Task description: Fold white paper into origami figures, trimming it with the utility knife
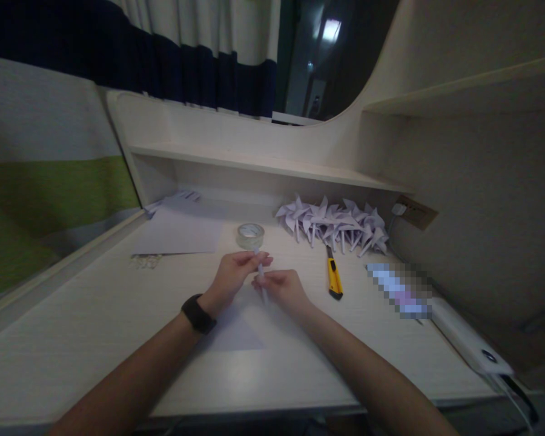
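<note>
Rolling thin white paper stick [261, 280] | left hand [233, 274] and right hand [282, 287] both pinch it | clear tape roll [250, 235] at 12 o'clock | next likely needs tape to fix it.

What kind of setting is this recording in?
Probably a study desk in a dorm or bedroom, used for paper craft. It has a built-in shelf with a curtained window behind; folded paper pinwheels, tape roll and yellow utility knife lie on it.

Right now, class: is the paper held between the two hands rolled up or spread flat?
Rolled up. The paper shows as a thin white stick pinched between the left hand and the right hand, above a flat sheet on the desk.
</note>
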A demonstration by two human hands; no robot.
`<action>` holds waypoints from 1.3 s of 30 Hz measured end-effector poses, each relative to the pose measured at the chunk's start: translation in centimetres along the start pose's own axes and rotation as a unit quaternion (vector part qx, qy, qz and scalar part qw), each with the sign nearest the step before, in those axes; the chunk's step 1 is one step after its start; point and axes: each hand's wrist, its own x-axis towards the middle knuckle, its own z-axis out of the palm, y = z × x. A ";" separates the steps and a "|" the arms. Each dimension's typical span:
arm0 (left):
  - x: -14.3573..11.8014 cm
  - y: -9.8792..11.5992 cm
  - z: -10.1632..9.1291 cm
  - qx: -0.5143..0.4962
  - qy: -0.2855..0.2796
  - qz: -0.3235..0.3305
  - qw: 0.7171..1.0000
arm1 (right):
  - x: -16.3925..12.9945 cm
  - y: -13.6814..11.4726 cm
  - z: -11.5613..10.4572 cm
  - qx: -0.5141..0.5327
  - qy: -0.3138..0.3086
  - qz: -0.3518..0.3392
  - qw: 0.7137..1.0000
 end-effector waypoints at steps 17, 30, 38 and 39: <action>0.8 -0.8 -0.6 0.003 0.009 0.054 0.998 | 0.0 -1.5 -0.8 -0.083 0.129 -0.116 0.981; 0.5 -1.9 -0.4 0.213 -0.066 0.123 0.967 | 0.4 -1.2 -1.4 -0.148 0.171 -0.140 0.964; 0.6 -2.0 -0.8 0.246 -0.067 0.127 0.959 | 0.5 -0.9 -1.5 -0.188 0.131 -0.109 0.967; 0.6 -2.0 -0.8 0.254 -0.065 0.124 0.957 | 0.6 -0.8 -1.5 -0.194 0.131 -0.104 0.967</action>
